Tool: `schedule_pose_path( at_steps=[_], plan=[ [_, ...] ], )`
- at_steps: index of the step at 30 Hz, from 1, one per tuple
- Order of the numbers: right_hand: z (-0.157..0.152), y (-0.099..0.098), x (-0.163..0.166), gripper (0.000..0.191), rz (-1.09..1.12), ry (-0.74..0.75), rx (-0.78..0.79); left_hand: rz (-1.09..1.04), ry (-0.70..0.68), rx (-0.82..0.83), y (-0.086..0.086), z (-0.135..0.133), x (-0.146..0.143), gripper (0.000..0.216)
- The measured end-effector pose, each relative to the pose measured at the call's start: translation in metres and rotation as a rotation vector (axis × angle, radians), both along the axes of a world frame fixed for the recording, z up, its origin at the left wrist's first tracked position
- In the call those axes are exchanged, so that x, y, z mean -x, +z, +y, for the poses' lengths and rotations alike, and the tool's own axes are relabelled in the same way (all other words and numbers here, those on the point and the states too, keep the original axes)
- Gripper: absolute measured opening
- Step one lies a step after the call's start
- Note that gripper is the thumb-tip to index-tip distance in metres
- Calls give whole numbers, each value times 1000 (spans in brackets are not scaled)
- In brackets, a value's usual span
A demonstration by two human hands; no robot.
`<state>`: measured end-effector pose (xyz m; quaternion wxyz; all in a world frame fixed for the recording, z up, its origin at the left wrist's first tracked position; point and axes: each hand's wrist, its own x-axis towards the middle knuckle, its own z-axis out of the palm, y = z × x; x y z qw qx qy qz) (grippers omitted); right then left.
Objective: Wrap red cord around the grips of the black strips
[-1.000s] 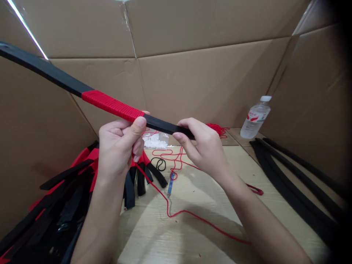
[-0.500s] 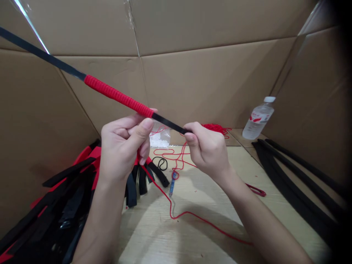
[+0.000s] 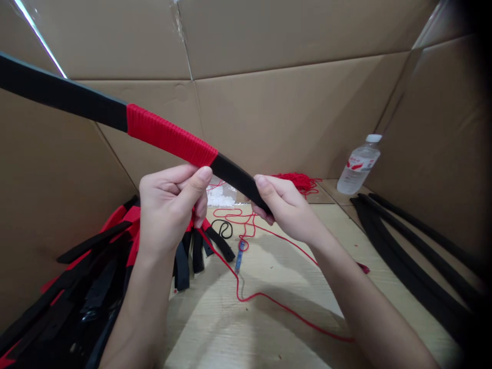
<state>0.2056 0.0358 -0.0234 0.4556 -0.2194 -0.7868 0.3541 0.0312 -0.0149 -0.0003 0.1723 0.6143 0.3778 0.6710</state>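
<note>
A long, flat, slightly curved black strip (image 3: pixel 65 92) slants across the upper left, its broad face turned toward me. Red cord is wound tightly round part of it as a red wrapping (image 3: pixel 172 137). At the wrapping's lower right end, my left hand (image 3: pixel 172 200) is closed, thumb and fingers pinching the red cord (image 3: pixel 223 259) right against the strip. From below that hand the cord trails down onto the table and off to the right. My right hand (image 3: pixel 284 205) grips the strip's bare black end, thumb on its face. That end is partly hidden by the hand.
Left of my arm lies a pile of black strips with red wrappings (image 3: pixel 96 256). A tangle of red cord (image 3: pixel 298 182), a blue pen-like object (image 3: pixel 240 256) and a black cord loop (image 3: pixel 223 229) lie beyond. At right are a bottle (image 3: pixel 359 164) and long black strips (image 3: pixel 407 266). Cardboard walls (image 3: pixel 300 113) surround the table.
The strip has been turned about its length, from edge-on to broad face toward me. My right hand has shifted its grip, its thumb now on the face; my left hand stays nearly in place.
</note>
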Motion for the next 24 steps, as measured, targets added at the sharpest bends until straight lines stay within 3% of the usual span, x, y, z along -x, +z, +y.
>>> schedule_pose_path(
  at_steps=[10,17,24],
  plan=[
    [4,1,-5,47,24,180,277,52,11,-2,1,-2,-1,41],
    [5,2,-7,48,26,177,314,64,3,-5,-1,-1,1,35],
    [6,4,-9,50,12,282,468,31,-78,5,-2,-2,-1,23]
  ],
)
